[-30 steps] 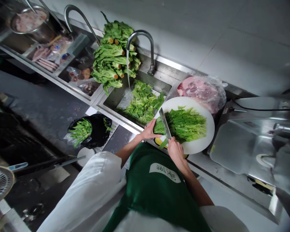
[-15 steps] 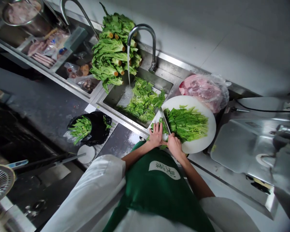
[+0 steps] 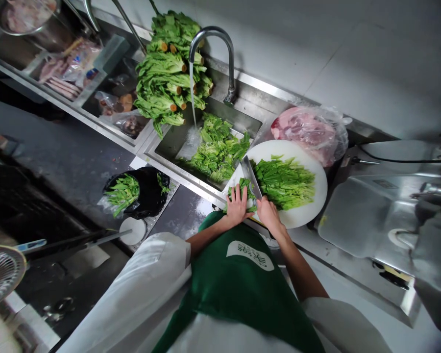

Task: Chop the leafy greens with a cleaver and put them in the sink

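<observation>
A round white cutting board carries a pile of cut green leaves. My right hand is closed round the handle of a cleaver, whose blade lies at the left edge of the pile. My left hand lies flat with spread fingers on a small heap of cut greens on the board's near left edge, beside the blade. A green apron covers my front.
Left of the board, a steel sink holds floating cut greens under a running tap. Whole leafy stalks are stacked behind it. Bagged raw meat sits behind the board. A black bag with green scraps lies on the floor. A steel machine stands at the right.
The cleaver has swept a small portion of greens to the board's left edge. My left hand has moved from the pile's side onto that portion, fingers flat.
</observation>
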Tool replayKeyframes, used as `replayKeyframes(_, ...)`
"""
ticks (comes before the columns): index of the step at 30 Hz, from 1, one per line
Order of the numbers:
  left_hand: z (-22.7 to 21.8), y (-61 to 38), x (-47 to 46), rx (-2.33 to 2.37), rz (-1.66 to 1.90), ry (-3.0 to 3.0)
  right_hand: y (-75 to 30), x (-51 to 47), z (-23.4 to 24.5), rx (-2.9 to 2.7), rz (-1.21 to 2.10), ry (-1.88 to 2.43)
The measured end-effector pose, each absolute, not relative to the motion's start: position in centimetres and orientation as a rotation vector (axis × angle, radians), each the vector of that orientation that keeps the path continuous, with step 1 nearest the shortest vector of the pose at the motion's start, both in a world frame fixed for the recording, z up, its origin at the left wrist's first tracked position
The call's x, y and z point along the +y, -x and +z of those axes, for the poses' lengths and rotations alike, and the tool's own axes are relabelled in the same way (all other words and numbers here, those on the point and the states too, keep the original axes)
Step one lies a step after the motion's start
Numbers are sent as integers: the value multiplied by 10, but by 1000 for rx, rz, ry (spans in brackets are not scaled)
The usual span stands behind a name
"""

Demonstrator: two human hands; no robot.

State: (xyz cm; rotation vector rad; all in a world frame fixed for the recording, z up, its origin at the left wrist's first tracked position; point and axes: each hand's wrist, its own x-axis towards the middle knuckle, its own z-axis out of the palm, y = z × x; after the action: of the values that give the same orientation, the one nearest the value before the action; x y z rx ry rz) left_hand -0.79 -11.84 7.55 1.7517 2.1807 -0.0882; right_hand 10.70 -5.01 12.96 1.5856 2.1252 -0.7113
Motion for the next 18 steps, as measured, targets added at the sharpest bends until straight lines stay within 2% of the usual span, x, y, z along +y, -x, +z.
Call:
replayKeyframes(8, 72, 10, -118, 2204, -63, -1751, -119, -59, 138, 2152, -681, -1502)
replayKeyframes(18, 73, 16, -125, 2088, 225, -1660, -114, -52, 135, 2138, -639, -1549)
